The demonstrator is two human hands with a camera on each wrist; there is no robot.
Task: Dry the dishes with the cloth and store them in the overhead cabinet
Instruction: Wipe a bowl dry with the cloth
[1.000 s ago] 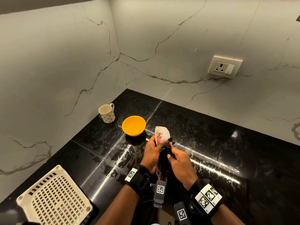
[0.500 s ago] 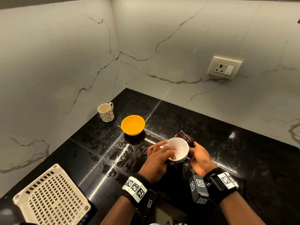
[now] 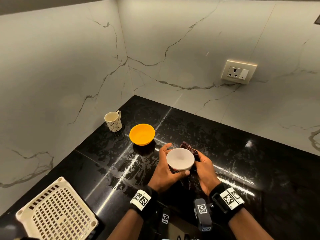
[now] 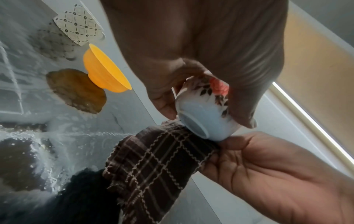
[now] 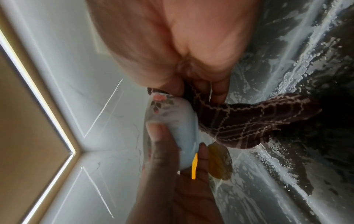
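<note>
A small white bowl [image 3: 180, 159] with a red flower print [image 4: 219, 87] is held mouth up above the black counter. My left hand [image 3: 164, 168] grips it, thumb along the near rim and fingers round the far side. My right hand [image 3: 203, 170] holds a dark brown checked cloth [image 4: 155, 163] against the bowl's right side and underside; the cloth [image 3: 187, 148] pokes out behind the bowl and hangs below it. In the right wrist view my fingers pinch the cloth [image 5: 229, 121] beside the bowl [image 5: 172, 115]. An orange bowl [image 3: 142, 134] and a patterned mug [image 3: 113, 121] stand on the counter at the back left.
The black counter [image 3: 242, 170] is wet and streaked. A cream plastic drying rack [image 3: 57, 212] sits at the front left corner. Marble walls meet behind the counter, with a wall socket [image 3: 238, 72] on the right wall. The overhead cabinet is out of view.
The white bowl went from edge-on between my hands to mouth up. My left hand shifted its grip round the rim, and the cloth moved to the bowl's right side and underside.
</note>
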